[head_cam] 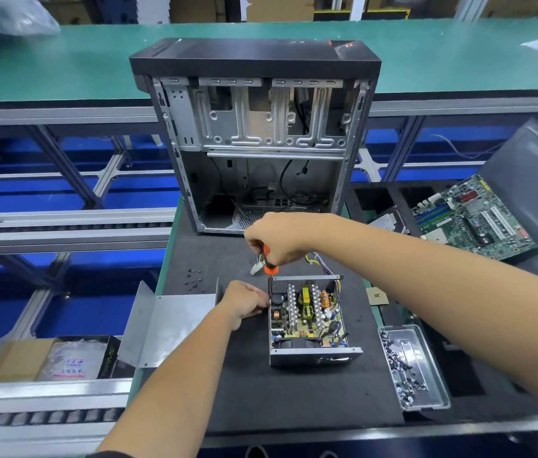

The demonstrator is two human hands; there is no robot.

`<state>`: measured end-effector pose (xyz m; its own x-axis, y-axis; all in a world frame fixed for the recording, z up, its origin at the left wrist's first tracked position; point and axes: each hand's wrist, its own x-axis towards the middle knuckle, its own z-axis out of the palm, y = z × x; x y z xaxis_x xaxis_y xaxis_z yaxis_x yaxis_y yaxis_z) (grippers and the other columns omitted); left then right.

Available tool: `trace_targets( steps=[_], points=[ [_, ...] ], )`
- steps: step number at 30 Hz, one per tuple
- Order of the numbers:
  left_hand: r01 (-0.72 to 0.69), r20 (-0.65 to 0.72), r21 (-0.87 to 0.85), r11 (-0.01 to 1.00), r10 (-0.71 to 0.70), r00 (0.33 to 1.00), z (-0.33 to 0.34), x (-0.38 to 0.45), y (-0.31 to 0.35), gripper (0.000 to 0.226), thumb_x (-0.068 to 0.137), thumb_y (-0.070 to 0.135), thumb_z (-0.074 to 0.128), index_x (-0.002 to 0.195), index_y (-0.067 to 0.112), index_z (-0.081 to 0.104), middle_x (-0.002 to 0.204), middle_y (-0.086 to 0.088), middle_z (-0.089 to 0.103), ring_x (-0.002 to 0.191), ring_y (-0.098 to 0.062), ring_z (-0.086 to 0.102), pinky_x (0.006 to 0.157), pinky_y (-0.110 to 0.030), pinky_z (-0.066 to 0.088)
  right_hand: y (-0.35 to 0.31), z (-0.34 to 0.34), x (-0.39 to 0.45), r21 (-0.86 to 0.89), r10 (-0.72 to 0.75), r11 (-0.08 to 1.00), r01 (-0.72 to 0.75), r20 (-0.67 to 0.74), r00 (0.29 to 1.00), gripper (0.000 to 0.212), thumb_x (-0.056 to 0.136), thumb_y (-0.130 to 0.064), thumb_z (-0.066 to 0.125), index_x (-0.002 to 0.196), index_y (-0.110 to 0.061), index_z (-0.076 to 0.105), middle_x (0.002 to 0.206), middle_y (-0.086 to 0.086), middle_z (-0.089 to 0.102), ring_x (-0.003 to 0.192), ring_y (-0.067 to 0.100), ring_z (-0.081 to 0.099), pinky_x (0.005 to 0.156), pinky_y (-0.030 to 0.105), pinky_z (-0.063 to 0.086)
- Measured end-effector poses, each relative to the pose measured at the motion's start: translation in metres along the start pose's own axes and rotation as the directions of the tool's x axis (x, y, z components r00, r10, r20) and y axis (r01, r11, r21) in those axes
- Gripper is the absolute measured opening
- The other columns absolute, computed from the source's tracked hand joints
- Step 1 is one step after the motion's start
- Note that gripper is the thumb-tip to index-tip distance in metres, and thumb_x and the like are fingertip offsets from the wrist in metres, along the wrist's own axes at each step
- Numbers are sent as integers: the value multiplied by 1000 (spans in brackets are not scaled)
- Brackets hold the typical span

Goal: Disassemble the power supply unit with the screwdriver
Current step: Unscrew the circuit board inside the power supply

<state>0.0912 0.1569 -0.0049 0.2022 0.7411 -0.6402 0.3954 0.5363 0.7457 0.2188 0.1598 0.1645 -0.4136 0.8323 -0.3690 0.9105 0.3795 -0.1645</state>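
The power supply unit (310, 320), cover off and circuit board exposed, sits on the black mat (294, 401). The right hand (276, 238) is curled around the screwdriver (270, 262), held upright over the unit's far left corner. The left hand (244, 302) presses its bent fingers against the unit's left wall. The removed metal cover (168, 320) lies just left; a screw tray (413, 368) sits right, the empty computer case (256, 137) behind.

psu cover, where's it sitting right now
In the head view the removed metal cover lies on the black mat's left edge, left of the open power supply unit and beside the left hand, with loose screws just beyond it.
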Motion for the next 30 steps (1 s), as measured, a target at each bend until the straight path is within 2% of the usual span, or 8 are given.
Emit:
trace_targets(
  steps=[9, 15, 17, 20, 22, 24, 27, 30],
  points=[
    [21, 35, -33, 999, -20, 999, -1, 0, 0, 18, 78, -11, 66, 73, 6, 66, 75, -7, 67, 79, -17, 63, 64, -20, 51, 1, 1, -1, 0, 4, 1000, -4, 15, 1000, 19, 80, -5, 60, 96, -15, 57, 77, -9, 48, 68, 8, 42, 50, 24, 28],
    [21, 1, 89, 996, -21, 1000, 2, -1, 4, 21, 76, -10, 66, 73, 10, 65, 72, -6, 64, 65, -11, 53, 48, -13, 44, 2, 2, 0, -4, 25, 1000, -25, 17, 1000, 20, 80, -6, 61, 98, -14, 56, 79, -6, 49, 68, 12, 43, 50, 24, 28],
    [19, -1, 91, 996, -19, 1000, 4, 0, 5, 21, 77, -11, 64, 73, 10, 65, 74, -7, 64, 68, -13, 55, 49, -11, 45, 2, 3, 1, -35, 50, 998, -50, 12, 999, 20, 83, -15, 63, 101, -8, 58, 83, 1, 56, 71, 18, 46, 50, 27, 29],
    [33, -3, 64, 997, -33, 999, 4, 1, 4, 22, 78, -12, 61, 73, 9, 65, 81, -10, 66, 79, -18, 61, 60, -19, 50, -1, 5, 4, -48, 98, 994, -96, 41, 994, 36, 92, -33, 53, 98, 0, 66, 88, 10, 70, 73, 27, 59, 48, 27, 32],
    [38, -10, 36, 999, -38, 999, 4, 1, 4, 22, 77, -13, 62, 71, 8, 65, 79, -9, 66, 78, -17, 62, 58, -20, 51, -2, 7, 7, -77, 90, 993, -86, 43, 995, 26, 91, -24, 51, 92, -1, 63, 91, 17, 69, 74, 28, 60, 48, 27, 32],
    [37, -14, 23, 999, -37, 999, 4, 1, 4, 22, 76, -14, 62, 70, 7, 65, 78, -9, 66, 75, -17, 62, 56, -19, 51, -1, 7, 7, -69, 68, 995, -65, 34, 997, 9, 87, -13, 57, 94, -8, 59, 92, 10, 64, 76, 24, 52, 49, 27, 32],
    [38, -22, 21, 999, -38, 999, 4, 1, 3, 20, 75, -13, 63, 71, 6, 67, 79, -11, 67, 74, -18, 62, 59, -20, 53, -1, 1, 3, -27, 15, 1000, -14, 38, 999, 18, 82, -6, 63, 98, -13, 60, 81, -6, 52, 80, 18, 50, 52, 23, 33],
    [36, -31, 15, 999, -35, 999, 4, 1, 3, 20, 75, -14, 63, 71, 5, 68, 79, -13, 67, 72, -19, 62, 60, -21, 55, 0, -3, 4, -22, -31, 999, 31, 23, 999, 19, 80, -3, 64, 95, -13, 66, 83, -6, 58, 80, 16, 53, 53, 20, 35]
  ],
)
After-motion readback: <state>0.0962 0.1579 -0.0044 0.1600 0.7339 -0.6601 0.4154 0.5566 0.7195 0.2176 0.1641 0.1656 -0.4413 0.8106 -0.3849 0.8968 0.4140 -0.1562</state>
